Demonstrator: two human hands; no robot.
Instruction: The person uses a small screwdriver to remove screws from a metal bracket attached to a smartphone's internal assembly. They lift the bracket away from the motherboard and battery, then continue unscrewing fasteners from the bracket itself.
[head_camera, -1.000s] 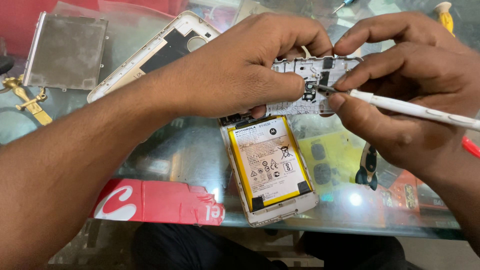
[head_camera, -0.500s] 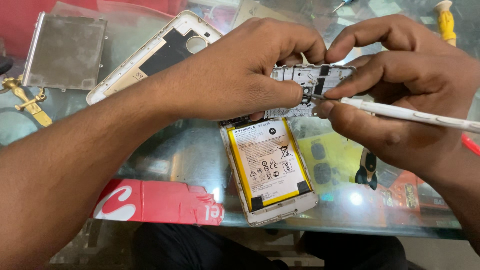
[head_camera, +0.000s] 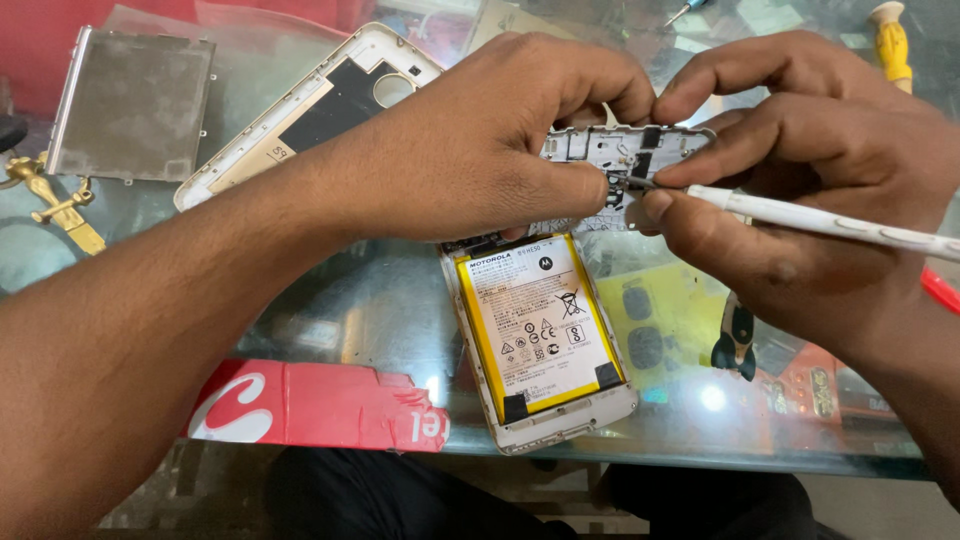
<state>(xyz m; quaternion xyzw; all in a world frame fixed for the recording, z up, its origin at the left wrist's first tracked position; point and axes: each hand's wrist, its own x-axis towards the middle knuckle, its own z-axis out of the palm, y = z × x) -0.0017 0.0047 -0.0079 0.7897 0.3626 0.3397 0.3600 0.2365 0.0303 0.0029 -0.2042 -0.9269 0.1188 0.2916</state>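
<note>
White-handled screwdriver (head_camera: 830, 222), pinched shut in the right hand (head_camera: 800, 190), has its tip on the silver frame (head_camera: 620, 150) at the opened phone's (head_camera: 540, 330) twelve o'clock end. Left hand (head_camera: 470, 150) clamps that frame. A slip could gouge the yellow battery (head_camera: 535, 325) below.

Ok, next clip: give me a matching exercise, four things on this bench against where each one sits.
Things:
1. white tool
2. back cover
3. metal plate
4. battery

Places:
A. far left of the glass
B. in the right hand
C. in the opened phone, near the table edge
D. behind the left hand

Pairs: 1-B, 2-D, 3-A, 4-C
</note>
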